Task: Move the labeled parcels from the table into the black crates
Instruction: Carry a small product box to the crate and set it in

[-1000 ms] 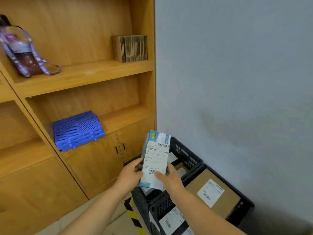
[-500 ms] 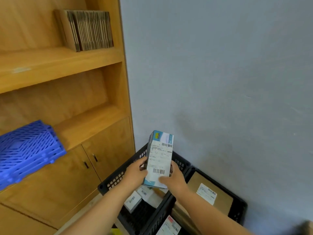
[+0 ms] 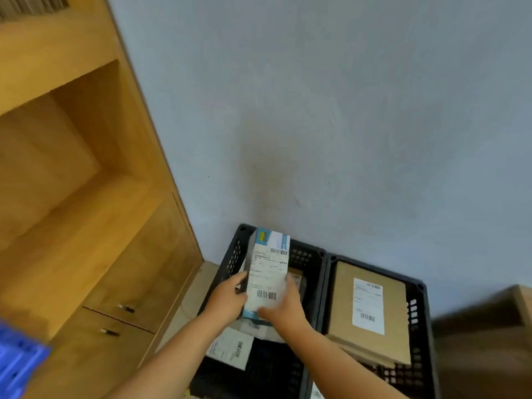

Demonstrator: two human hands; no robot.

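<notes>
parcel in hand: a tall white-and-blue box [image 3: 269, 272] with a shipping label and barcodes facing up, held tilted over the left black crate [image 3: 234, 254], its lower end down among the parcels already there.
left hand [image 3: 227, 302]: grasping the box's left edge, fingers wrapped round the side, thumb on the label face.
right hand [image 3: 283, 311]: grasping the box's lower right corner, fingers blurred but curled onto it.
left crate contents: a white-labelled parcel [image 3: 230, 348] lying flat near the front, just below the hands; a brown one [image 3: 296, 276] partly hidden behind the held box; more under the hands i can't make out.
right black crate [image 3: 417, 286]: touching the left one side by side, both against the grey wall [image 3: 331, 110]; a flat brown cardboard parcel [image 3: 370, 312] with a white label fills most of it, one end propped up on the crate's near side.
wooden shelving [image 3: 72, 182]: stands left of the crates, open shelves above, cupboard doors with small handles below.
blue slatted thing [image 3: 17, 364]: at the bottom left corner, blurred.
</notes>
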